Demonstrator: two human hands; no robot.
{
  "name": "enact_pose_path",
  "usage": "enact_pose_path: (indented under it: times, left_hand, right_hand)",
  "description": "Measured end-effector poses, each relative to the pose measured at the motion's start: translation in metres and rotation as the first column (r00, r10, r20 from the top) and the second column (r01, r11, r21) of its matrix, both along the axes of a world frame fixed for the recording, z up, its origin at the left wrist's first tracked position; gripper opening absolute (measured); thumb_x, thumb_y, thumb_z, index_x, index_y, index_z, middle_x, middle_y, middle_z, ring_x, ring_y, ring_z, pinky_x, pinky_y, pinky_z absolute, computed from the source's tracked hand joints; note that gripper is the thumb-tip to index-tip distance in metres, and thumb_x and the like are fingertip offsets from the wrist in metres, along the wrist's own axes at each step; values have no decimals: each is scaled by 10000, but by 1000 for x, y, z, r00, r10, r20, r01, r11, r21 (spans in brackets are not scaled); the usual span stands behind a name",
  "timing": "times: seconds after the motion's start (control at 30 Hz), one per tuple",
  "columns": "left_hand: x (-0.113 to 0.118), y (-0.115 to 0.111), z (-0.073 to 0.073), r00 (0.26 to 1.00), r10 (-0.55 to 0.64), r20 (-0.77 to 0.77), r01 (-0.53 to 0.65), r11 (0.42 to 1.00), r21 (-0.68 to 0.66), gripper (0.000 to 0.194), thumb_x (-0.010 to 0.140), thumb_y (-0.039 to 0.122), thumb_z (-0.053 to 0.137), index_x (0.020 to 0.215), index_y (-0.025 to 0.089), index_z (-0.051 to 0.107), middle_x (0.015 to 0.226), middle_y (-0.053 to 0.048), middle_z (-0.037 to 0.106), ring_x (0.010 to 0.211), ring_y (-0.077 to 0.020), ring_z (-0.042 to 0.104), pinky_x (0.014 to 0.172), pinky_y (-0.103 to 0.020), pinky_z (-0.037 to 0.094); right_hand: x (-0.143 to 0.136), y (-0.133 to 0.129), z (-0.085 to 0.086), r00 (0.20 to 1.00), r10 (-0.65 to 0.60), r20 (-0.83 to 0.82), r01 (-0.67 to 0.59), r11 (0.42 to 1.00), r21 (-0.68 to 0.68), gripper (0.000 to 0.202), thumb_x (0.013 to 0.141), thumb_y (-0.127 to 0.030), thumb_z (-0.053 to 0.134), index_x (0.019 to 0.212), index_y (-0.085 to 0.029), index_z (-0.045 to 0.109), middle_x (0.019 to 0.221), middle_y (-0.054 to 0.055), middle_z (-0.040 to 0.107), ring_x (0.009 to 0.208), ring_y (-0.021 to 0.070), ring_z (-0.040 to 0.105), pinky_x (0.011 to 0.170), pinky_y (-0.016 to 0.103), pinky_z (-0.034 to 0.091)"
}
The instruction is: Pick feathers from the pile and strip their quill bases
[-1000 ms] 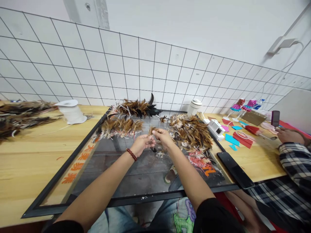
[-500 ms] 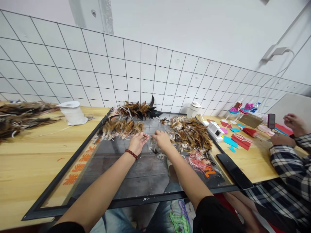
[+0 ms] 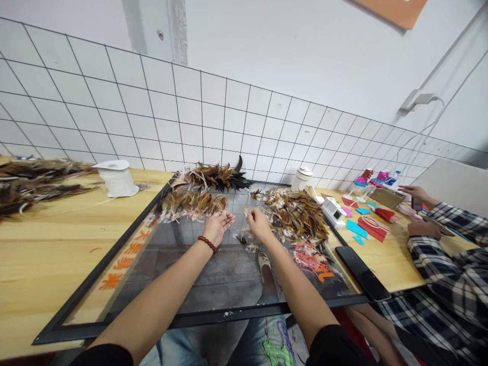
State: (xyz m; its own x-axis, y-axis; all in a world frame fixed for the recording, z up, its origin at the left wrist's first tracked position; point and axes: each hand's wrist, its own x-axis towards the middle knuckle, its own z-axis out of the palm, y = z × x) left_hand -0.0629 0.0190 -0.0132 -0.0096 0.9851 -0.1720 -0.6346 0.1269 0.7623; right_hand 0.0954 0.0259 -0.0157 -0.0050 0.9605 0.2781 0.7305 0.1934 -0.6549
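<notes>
My left hand (image 3: pixel 219 227), with a dark red bead bracelet (image 3: pixel 207 244) at the wrist, is held over the glass-topped board (image 3: pixel 213 284). Its fingers are stretched out loosely toward the right, and I see nothing held in them. My right hand (image 3: pixel 260 224) is closed in a pinch a little to the right; a small pale brown feather (image 3: pixel 246 208) seems to stick up from its fingertips. Beyond my left hand lies a strip of brown feathers (image 3: pixel 194 203). A wide pile of loose brown and white feathers (image 3: pixel 301 211) lies beside my right hand.
Another feather strip (image 3: pixel 217 176) lies at the back. Pink strings (image 3: pixel 308 256) and a phone (image 3: pixel 362 273) are on the right. A white ribbon spool (image 3: pixel 116 179) stands left. A white jar (image 3: pixel 302 178) stands behind. A co-worker in a checked sleeve (image 3: pixel 430 259) sits right, near coloured pieces (image 3: pixel 371 229).
My right hand has moved slightly right, away from my left, and now shows a small feather at its fingertips. My left hand stays nearly in place. The co-worker's hands have shifted.
</notes>
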Motion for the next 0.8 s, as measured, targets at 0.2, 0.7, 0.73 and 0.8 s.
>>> enact_pose_path:
  times: [0.2,0.7,0.73,0.8]
  left_hand:
    - [12,-10,1,997,-78,-12,77,997,-29,112,833,148,614,726,116,603,714,-61,669,681,-123,666,720,-261,530]
    - [18,-17,-2,962,-269,-52,272,960,64,223,681,276,786,734,96,667,656,-33,649,623,-106,609,699,-250,506]
    - [18,-17,-2,956,-290,-35,292,954,66,220,682,273,785,739,97,666,657,-31,648,619,-105,606,693,-248,507]
    - [17,-15,-2,957,-288,24,286,956,59,189,692,242,778,746,107,657,690,-34,659,648,-115,620,702,-253,515]
  right_hand:
    - [-11,-4,-8,641,96,-761,-161,987,-11,310,676,-412,665,848,-205,512,668,-23,629,581,123,589,574,242,433]
    - [-15,-13,0,550,49,-833,-190,979,-68,514,552,-377,782,842,-235,382,519,-97,568,461,118,562,483,208,376]
    - [-15,-14,0,555,46,-830,-198,977,-78,519,550,-388,784,843,-234,385,522,-93,570,458,118,554,480,210,372]
    - [-14,-15,2,575,49,-817,-198,977,-81,504,569,-418,772,850,-232,398,535,-82,573,457,114,535,480,216,368]
